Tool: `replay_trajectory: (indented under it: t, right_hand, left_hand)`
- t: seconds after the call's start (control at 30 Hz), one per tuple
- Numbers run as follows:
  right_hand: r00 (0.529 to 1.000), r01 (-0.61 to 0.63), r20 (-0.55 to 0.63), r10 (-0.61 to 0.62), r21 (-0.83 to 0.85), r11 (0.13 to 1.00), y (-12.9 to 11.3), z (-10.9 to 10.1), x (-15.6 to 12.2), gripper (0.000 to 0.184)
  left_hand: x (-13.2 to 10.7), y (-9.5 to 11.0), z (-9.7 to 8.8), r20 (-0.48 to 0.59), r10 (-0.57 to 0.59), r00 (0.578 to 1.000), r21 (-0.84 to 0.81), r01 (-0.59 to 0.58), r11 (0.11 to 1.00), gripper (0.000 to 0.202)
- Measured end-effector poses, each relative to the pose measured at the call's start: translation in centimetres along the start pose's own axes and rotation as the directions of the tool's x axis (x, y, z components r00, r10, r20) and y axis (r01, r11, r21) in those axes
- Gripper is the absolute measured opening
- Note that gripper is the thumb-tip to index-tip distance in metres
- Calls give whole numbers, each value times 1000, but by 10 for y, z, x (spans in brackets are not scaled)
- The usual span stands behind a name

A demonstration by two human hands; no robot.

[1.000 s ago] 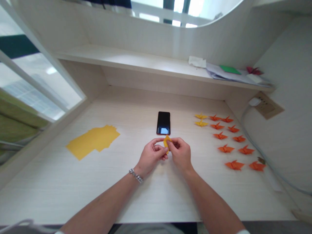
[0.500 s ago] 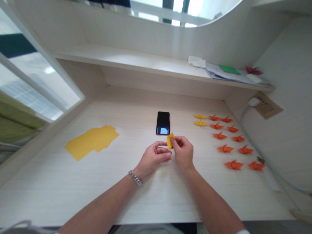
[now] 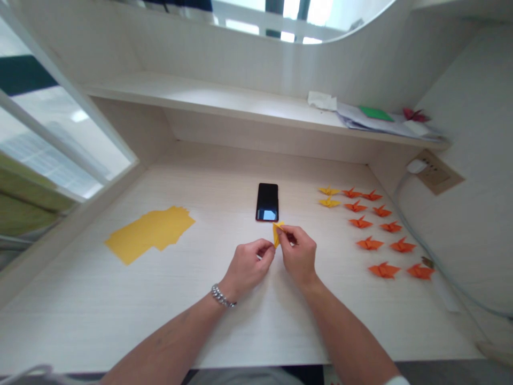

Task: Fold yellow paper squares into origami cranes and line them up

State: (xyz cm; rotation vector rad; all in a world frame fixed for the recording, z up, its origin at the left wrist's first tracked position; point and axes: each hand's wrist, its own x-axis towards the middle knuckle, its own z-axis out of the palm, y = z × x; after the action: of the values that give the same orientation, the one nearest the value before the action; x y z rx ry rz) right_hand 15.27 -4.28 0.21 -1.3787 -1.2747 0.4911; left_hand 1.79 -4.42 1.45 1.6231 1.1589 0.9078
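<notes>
A small folded yellow paper (image 3: pixel 276 233) is held up between my two hands, just in front of the phone. My right hand (image 3: pixel 298 254) pinches its right side between thumb and fingers. At its lower left edge, my left hand (image 3: pixel 250 263) has thumb and index finger closed on the paper's bottom tip. A silver chain bracelet (image 3: pixel 222 297) circles my left wrist. To the right, two yellow paper cranes (image 3: pixel 329 202) and several orange paper cranes (image 3: pixel 370 244) stand in rows on the desk. Loose yellow paper sheets (image 3: pixel 150 232) lie spread in an overlapping pile at the left.
A black phone (image 3: pixel 267 202) lies on the white desk (image 3: pixel 224 176) beyond my hands. Along the right wall, a grey cable (image 3: pixel 425 246) runs from a plug in the wall socket (image 3: pixel 436 174). The shelf (image 3: pixel 224 101) above holds papers (image 3: pixel 372 123) and a tissue (image 3: pixel 321 100).
My left fingers have drawn together into a pinch at the paper's lower tip. The folded paper has turned, showing a narrower face, and my right fingers have shifted on it.
</notes>
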Motion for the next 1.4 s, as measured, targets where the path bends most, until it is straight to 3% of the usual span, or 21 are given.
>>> replay_trajectory:
  t: [0.17,0.3,0.4,0.5,0.6,0.7,0.87,1.4]
  right_hand:
    - [994,103,53,-99,-77,992,-2,0,-2,17]
    - [989,138,63,-134,-73,988,-4,1,-3,16]
    - [998,55,-36,-56,-23,998,-5,1,0,17]
    - [993,-74,-88,80,69,995,-3,-1,4,20]
    - [983,-155,-70,169,164,974,0,-1,7,23]
    - [977,-201,-26,213,235,951,1,1,7,24]
    - [978,-199,-8,208,259,945,-2,2,5,24]
    - [981,-186,-12,195,246,951,0,3,4,25]
  left_hand:
    - [0,4,-2,-36,167,985,305,-148,941,15]
    - [-2,1,-2,10,172,985,489,-155,858,16]
    - [-1,-4,-1,77,76,994,365,-99,926,11]
    - [4,-8,-1,152,-130,980,-4,132,991,12]
    - [9,-8,-1,256,-270,928,-382,354,854,23]
    - [10,-6,-1,316,-261,912,-537,399,743,32]
    - [8,-5,3,317,-262,912,-573,404,713,31]
    - [7,-3,5,217,-250,944,-520,328,789,25]
